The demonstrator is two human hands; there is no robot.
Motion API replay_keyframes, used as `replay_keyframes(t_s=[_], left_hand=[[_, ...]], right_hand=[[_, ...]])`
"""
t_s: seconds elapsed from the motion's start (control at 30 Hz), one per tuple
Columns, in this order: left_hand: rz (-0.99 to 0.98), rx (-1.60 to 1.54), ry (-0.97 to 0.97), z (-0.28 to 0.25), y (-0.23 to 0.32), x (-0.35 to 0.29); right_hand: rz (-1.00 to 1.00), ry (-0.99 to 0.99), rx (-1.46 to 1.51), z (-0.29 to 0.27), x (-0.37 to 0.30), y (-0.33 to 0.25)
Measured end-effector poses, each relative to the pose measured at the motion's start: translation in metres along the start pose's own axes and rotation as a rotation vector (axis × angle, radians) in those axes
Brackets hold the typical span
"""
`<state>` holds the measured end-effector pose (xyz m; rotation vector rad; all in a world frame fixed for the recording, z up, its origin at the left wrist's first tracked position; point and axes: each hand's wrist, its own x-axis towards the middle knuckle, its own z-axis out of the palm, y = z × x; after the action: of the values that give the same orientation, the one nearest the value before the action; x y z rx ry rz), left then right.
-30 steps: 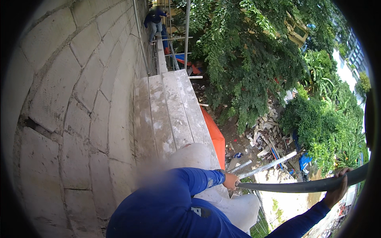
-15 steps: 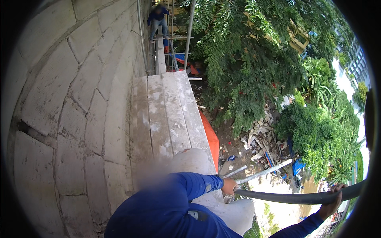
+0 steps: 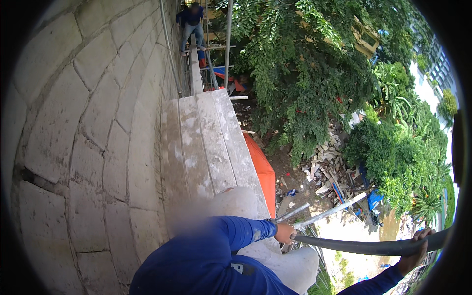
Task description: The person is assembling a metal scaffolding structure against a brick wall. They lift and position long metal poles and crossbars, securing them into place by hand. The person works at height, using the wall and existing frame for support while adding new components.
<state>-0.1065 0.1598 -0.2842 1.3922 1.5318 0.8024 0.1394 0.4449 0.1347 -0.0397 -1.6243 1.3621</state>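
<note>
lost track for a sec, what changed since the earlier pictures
The right hand and its end of the dark tube have dipped lower in view. The co-worker by the far plank stands with legs wider apart than at first. Nothing was newly grabbed or let go: the left hand and right hand still grip the tube. The orange sheet stayed put.

My shirt (image 3: 196, 263) is blue w/ long slvs; L sleeve (image 3: 246, 232) has pale smudges nr the cuff, R sleeve (image 3: 376, 282) is dk blue. Front patch (image 3: 242, 269): lt & dk grey. Trousers (image 3: 290, 265) off-white. L hand (image 3: 283, 233) & R hand (image 3: 415, 258) bare; dk wristband (image 3: 272, 221), details unclear.
</note>
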Motion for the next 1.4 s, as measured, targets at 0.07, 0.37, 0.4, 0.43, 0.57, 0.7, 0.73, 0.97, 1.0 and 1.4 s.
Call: replay_keyframes(t_s=[0.07,0.37,0.4,0.43,0.57,0.7,0.73,0.97,1.0,1.4], left_hand=[[0.007,0.025,-0.002,0.000,-0.001,0.002],[-0.026,0.065,-0.072,-0.012,0.011,-0.006],[-0.019,0.068,-0.064,-0.010,0.007,-0.004],[-0.011,0.071,-0.056,-0.006,0.003,-0.002],[0.044,0.051,-0.042,-0.001,-0.009,0.005],[0.047,0.042,-0.021,0.002,-0.004,0.005],[0.037,0.053,-0.032,0.001,0.001,0.006],[0.039,0.014,-0.040,0.008,0.004,0.009],[0.017,0.006,-0.061,0.007,0.005,0.010],[-0.015,0.015,-0.109,-0.002,0.016,0.011]], right_hand=[[-0.004,0.072,-0.017,0.006,-0.003,-0.001],[-0.004,-0.012,-0.008,-0.007,-0.003,0.001],[-0.008,-0.009,-0.012,-0.008,-0.003,0.001],[-0.011,-0.003,-0.022,-0.009,-0.003,0.001],[-0.012,0.031,-0.033,-0.018,-0.002,0.005],[0.017,-0.012,-0.009,-0.044,-0.004,0.005],[0.034,-0.110,0.019,-0.056,0.000,0.003],[0.098,-0.042,0.037,-0.080,-0.005,0.001],[0.112,-0.088,0.054,-0.085,-0.004,-0.001],[0.047,-0.111,-0.003,-0.034,0.002,-0.003]])
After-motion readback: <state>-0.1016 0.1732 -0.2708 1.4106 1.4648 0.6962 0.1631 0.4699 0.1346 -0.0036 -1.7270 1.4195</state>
